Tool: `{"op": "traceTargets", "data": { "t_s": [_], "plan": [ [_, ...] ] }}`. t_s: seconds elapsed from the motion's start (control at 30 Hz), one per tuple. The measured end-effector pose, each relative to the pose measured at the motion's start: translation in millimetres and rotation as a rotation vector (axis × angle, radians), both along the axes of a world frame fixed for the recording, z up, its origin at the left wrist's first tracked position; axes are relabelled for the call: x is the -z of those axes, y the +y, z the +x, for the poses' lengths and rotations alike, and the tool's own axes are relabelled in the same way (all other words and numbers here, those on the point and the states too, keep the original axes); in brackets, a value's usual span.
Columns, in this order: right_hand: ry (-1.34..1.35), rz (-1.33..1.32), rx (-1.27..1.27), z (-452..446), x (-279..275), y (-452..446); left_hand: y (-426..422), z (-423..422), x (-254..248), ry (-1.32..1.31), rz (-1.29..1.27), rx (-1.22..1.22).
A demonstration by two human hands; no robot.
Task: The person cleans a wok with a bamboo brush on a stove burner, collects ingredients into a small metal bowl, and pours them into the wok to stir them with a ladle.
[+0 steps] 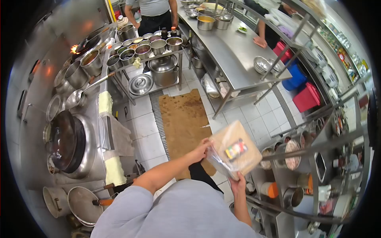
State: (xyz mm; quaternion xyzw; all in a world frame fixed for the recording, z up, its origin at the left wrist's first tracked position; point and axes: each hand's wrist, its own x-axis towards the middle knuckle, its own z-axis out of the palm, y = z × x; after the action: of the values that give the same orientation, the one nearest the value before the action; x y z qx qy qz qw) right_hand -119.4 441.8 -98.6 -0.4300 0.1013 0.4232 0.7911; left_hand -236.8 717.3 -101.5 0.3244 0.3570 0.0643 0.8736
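Note:
A square tan package (235, 148) in clear plastic wrap, with a colourful label on top, is held out to the right of my body. My left hand (203, 150) grips the plastic at its upper left edge. Lower down, my right hand (238, 182) is closed on the bottom edge of the same package, its fingers partly hidden. Below the package are the tiled floor and a brown floor mat (183, 119).
At left stands a stove with a wok (63, 141). Ahead, a rack (152, 56) bears several pots, and a person (156, 14) stands behind it. A steel table (230, 59) runs ahead right; another person's hand (260, 42) rests there. Metal shelves (278, 190) stand close at right.

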Motion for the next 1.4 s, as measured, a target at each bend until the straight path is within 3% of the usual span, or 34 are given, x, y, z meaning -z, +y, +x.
{"op": "traceTargets", "data": {
  "t_s": [0.1,0.17,0.27,0.33,0.37,0.47,0.53,0.57,0.63,0.67,0.7,0.8,0.87,1.0,1.1,1.23,1.3,1.4],
  "plan": [
    [-0.040,0.038,-0.162,56.1,8.8,103.3,92.1,-10.1,11.0,-0.023,0.051,-0.118],
    [-0.049,0.071,-0.286,95.3,17.2,169.4,166.3,-22.9,-3.3,-0.187,-0.100,-0.067],
    [-0.093,0.047,-0.565,146.4,20.0,268.8,252.9,-35.0,-46.3,-0.095,0.126,0.040],
    [-0.146,0.066,-0.678,162.1,-18.8,352.3,304.6,-33.6,-62.7,0.036,0.191,0.103],
    [-0.199,0.061,-0.784,168.7,-35.4,388.1,323.8,-34.0,-63.1,0.160,0.232,0.174],
    [-0.186,-0.130,-0.889,209.8,-23.5,493.8,380.2,-30.9,-41.5,0.103,0.118,0.082],
    [-0.993,-0.438,-0.718,226.0,-20.7,550.3,412.9,-17.2,-7.1,0.143,0.109,-0.067],
    [-0.997,-0.448,-0.733,236.6,-21.8,567.3,427.0,-6.1,16.0,0.138,0.095,-0.076],
    [-1.709,-0.653,-0.421,263.3,-26.9,598.1,457.5,28.0,53.8,0.214,0.198,-0.215],
    [-1.712,-0.659,-0.439,274.6,-21.5,611.4,465.4,46.6,15.1,0.200,0.278,-0.307],
    [-1.778,-0.768,-0.391,284.4,-14.5,620.0,488.9,62.8,34.4,0.194,0.179,-0.267],
    [-1.889,-0.919,-0.350,297.6,7.0,637.2,541.0,124.4,130.6,0.045,0.265,-0.414],
    [-1.953,-0.990,-0.389,298.2,4.7,651.8,561.5,168.9,162.8,0.345,0.413,-0.640],
    [-1.956,-1.129,-0.401,295.9,-1.4,680.6,623.8,236.9,172.3,0.312,0.198,-0.632],
    [-1.899,-1.196,-0.419,297.8,-7.2,691.0,669.6,289.9,207.3,0.290,0.096,-0.603],
    [-1.870,-1.259,-0.449,300.3,-7.7,698.1,735.8,344.3,206.6,0.192,0.013,-0.595],
    [-1.876,-1.273,-0.444,304.1,-3.9,699.5,769.6,363.8,224.8,0.144,-0.121,-0.493],
    [-1.886,-1.312,-0.469,308.9,3.0,695.1,808.1,394.2,232.1,0.224,-0.046,-0.379]
  ]
}}
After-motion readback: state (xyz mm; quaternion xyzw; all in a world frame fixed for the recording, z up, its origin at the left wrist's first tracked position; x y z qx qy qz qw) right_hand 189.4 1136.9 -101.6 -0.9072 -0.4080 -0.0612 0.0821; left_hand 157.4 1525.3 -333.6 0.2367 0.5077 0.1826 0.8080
